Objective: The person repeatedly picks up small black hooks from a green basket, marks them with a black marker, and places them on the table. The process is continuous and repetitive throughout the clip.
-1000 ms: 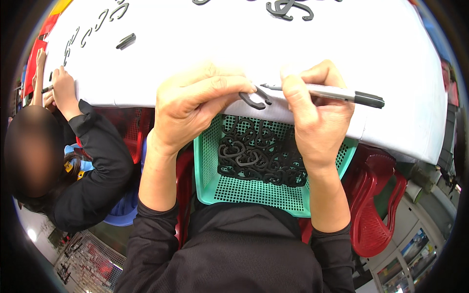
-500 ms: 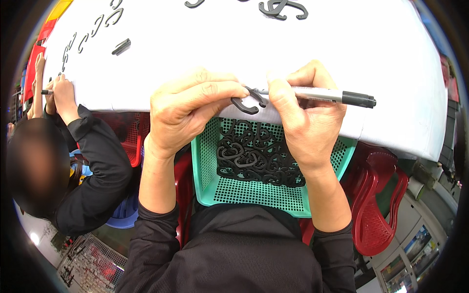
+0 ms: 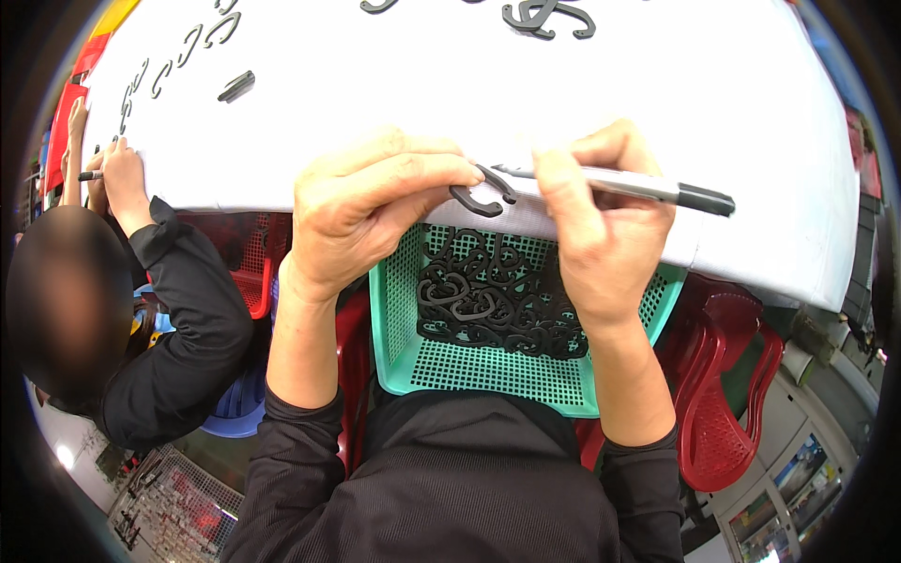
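Note:
Between the thumb and fingers of my left hand (image 3: 366, 202) is a black C-shaped hook (image 3: 481, 207), its open side turned to the right. My right hand (image 3: 610, 225) grips a marker pen (image 3: 648, 185) with a pale barrel and a black end. The pen's tip points left, just beside the upper part of the hook and apart from it by a small gap. Below both hands sits a green mesh basket (image 3: 488, 372), holding a heap of similar black hooks (image 3: 469, 296).
More black hooks (image 3: 549, 19) lie on the white table (image 3: 375, 84), along with a black pen cap (image 3: 236, 86). At the left, another person (image 3: 183, 291) works at the table with a pen. A dark red chair (image 3: 723, 394) stands to the right.
My right hand has moved slightly right, drawing the pen tip back from the hook. The left hand and hook have barely shifted.

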A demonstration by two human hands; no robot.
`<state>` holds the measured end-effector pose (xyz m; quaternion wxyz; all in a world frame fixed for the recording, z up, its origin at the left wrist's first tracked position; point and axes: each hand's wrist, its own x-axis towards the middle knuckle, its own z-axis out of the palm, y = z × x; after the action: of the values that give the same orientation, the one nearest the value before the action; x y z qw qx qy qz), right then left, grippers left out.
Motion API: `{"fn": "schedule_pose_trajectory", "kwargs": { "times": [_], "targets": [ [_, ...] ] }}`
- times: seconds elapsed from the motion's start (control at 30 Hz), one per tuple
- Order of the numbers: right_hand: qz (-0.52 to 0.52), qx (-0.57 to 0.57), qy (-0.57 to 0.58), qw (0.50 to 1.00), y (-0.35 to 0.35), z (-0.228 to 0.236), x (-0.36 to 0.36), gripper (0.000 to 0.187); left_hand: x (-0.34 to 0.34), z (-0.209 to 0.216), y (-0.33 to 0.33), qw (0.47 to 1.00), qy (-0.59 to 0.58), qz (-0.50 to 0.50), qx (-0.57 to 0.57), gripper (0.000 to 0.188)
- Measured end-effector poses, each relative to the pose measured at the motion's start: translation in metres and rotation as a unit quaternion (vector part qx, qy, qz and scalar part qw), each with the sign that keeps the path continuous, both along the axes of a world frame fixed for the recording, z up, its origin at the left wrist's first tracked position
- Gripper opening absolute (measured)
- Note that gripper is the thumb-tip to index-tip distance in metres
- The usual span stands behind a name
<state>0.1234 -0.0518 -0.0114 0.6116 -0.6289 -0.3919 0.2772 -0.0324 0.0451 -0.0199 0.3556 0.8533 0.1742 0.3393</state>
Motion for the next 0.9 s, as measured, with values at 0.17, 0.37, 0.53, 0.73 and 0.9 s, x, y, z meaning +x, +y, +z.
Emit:
{"fn": "schedule_pose_trajectory", "kwargs": {
  "times": [0.17, 0.37, 0.53, 0.73, 0.9],
  "targets": [
    [-0.025, 0.051, 0.023, 0.998, -0.001, 0.004, 0.002, 0.010, 0.004, -0.001, 0.002, 1.000, 0.001, -0.007, 0.005, 0.025],
    [0.056, 0.056, -0.151, 0.985, -0.002, 0.012, 0.002, 0.014, 0.008, 0.016, -0.006, 0.993, 0.086, 0.036, -0.068, 0.025],
    [0.004, -0.011, 0.069, 0.998, 0.004, 0.021, 0.010, 0.018, 0.015, 0.015, -0.012, 0.990, -0.026, 0.062, -0.128, 0.031],
    [0.049, -0.027, 0.208, 0.977, 0.004, 0.022, 0.014, 0.020, 0.016, 0.013, -0.008, 0.992, -0.073, 0.040, 0.096, 0.033],
    [-0.057, -0.034, 0.130, 0.989, 0.000, 0.018, 0.014, 0.020, 0.020, 0.010, -0.014, 0.989, -0.026, 0.144, -0.025, 0.019]
  ]
}}
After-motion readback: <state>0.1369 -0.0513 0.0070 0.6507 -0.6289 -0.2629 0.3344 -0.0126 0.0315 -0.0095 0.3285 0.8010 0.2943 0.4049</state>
